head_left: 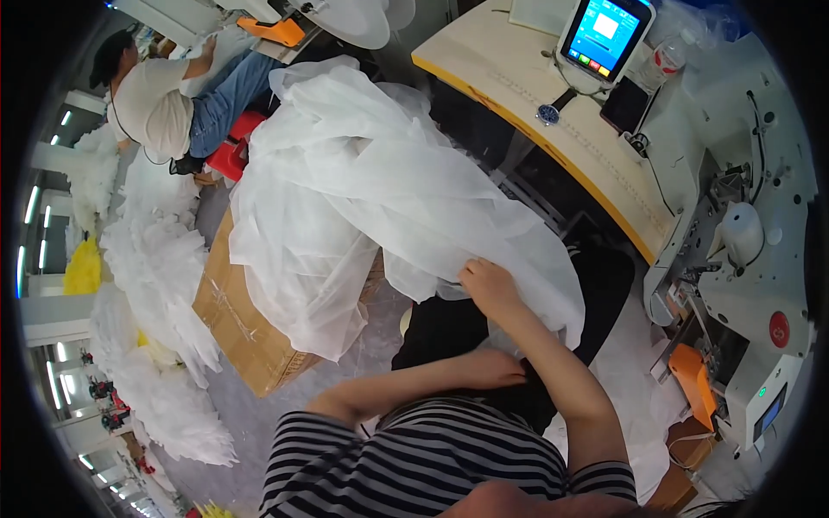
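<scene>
A large heap of thin white sheer fabric (345,164) spreads from the far middle across my lap. My right hand (489,283) is closed on the fabric's near edge, its fingertips pressed into a fold over my right thigh. Lower down, close to my body, my left hand (499,369) rests over my dark trousers (445,332) with its fingers curled under. What those fingers hold, if anything, is hidden. Part of the fabric lies on top of a brown cardboard box (250,324) to the left.
At the right stands a white sewing machine (768,285) with an orange part (692,386). A table (527,82) carries a lit control screen (607,34), a wristwatch (555,108), a phone (628,105) and a bottle (669,59). Another person (160,104) sits far left, near white fabric piles (160,259).
</scene>
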`<move>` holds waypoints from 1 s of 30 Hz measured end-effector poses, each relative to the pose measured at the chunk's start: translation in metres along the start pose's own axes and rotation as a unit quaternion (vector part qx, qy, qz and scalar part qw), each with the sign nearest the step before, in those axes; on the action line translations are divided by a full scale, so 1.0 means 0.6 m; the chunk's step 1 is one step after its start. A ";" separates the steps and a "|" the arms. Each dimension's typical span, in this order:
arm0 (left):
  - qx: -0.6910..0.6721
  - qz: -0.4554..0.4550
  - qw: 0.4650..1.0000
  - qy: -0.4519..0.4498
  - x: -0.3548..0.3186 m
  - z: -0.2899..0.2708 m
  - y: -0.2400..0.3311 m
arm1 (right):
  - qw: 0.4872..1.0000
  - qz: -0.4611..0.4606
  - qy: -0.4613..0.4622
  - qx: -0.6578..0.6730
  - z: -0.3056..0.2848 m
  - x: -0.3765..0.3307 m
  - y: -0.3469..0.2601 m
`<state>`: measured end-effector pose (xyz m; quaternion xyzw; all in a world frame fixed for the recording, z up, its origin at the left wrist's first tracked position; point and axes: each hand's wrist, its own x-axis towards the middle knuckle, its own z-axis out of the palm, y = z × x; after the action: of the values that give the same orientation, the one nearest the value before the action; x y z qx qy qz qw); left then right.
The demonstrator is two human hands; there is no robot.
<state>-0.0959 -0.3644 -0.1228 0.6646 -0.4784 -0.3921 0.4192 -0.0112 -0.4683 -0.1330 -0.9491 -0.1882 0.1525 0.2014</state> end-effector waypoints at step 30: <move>0.169 0.095 0.946 0.261 0.163 -0.214 0.232 | 0.633 0.246 0.676 0.287 -0.211 -0.264 0.003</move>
<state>0.0026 -0.4619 0.0389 0.7562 -0.4725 -0.0763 0.4462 -0.1043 -0.5771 0.0104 -0.6920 0.2939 -0.4417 0.4895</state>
